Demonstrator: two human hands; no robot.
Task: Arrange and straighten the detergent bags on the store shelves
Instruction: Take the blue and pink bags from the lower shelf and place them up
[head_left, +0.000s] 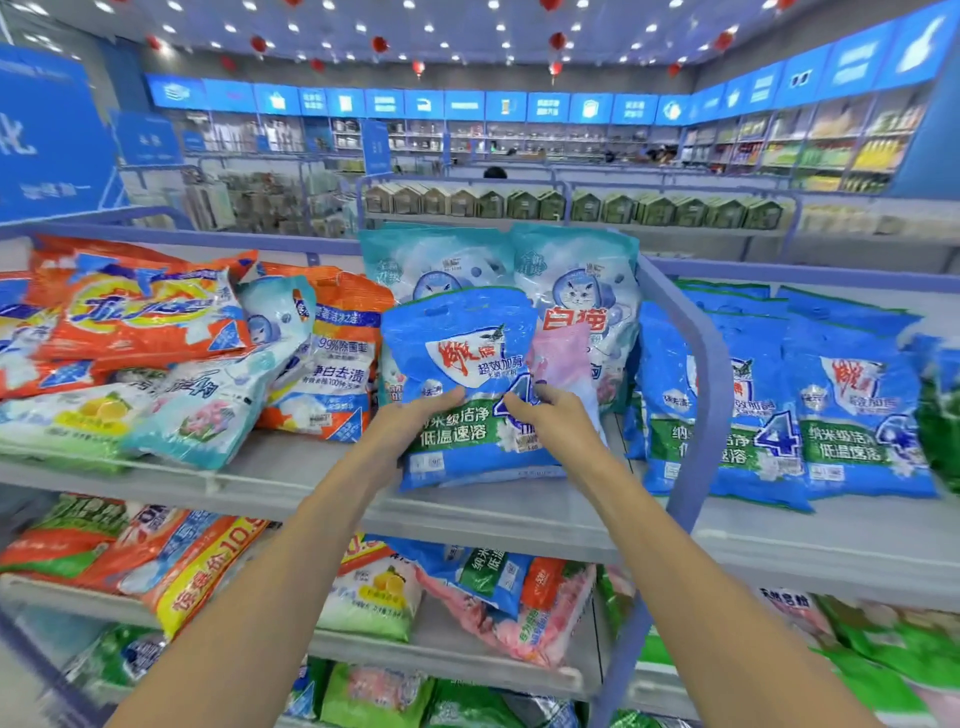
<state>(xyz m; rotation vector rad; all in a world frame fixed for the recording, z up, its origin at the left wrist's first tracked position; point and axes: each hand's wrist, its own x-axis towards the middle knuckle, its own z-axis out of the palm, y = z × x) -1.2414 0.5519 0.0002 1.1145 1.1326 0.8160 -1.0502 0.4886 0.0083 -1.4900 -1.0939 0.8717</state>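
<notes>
The top shelf (311, 483) spans the middle of the frame, split right of centre by a curved grey-blue rail (698, 364). At the left, orange detergent bags (145, 317) lie heaped and crooked among pale ones. At the right, a row of blue bags (779, 410) leans back in order. Two pale cat-print bags (576, 291) stand at upper centre. In front of them, the blue detergent bag (467, 358) stands upright at the centre, its base on the shelf. The left hand (415, 415) grips its lower left edge. The right hand (550, 421) has its fingers (519, 402) curled onto the bag's front.
</notes>
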